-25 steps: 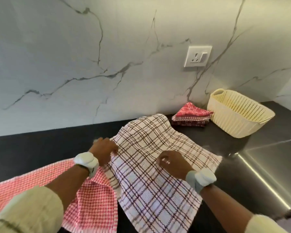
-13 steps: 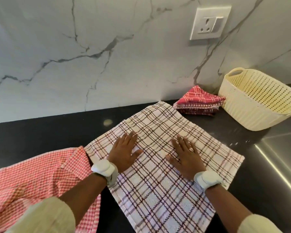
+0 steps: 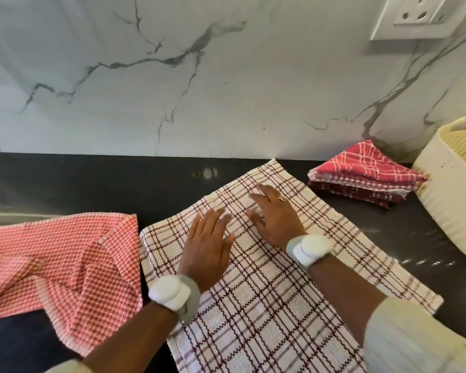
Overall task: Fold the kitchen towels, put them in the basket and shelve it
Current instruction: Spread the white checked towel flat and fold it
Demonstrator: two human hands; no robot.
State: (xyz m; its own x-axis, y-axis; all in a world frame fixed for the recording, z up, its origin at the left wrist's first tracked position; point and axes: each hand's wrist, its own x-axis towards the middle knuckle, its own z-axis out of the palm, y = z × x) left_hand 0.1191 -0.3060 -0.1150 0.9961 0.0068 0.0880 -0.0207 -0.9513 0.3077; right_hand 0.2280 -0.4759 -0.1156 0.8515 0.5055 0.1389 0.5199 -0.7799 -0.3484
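Both hands have slid up the checked towel (image 3: 267,278) toward the wall since a moment ago. The left hand (image 3: 206,244) and the right hand (image 3: 276,220) lie flat on it in the middle of the frame, fingers spread, gripping nothing. I think it is being smoothed, so folding comes next. The red towel (image 3: 59,265) waits at the left. The folded pile (image 3: 366,175) sits beside the basket (image 3: 447,195) at the right edge.
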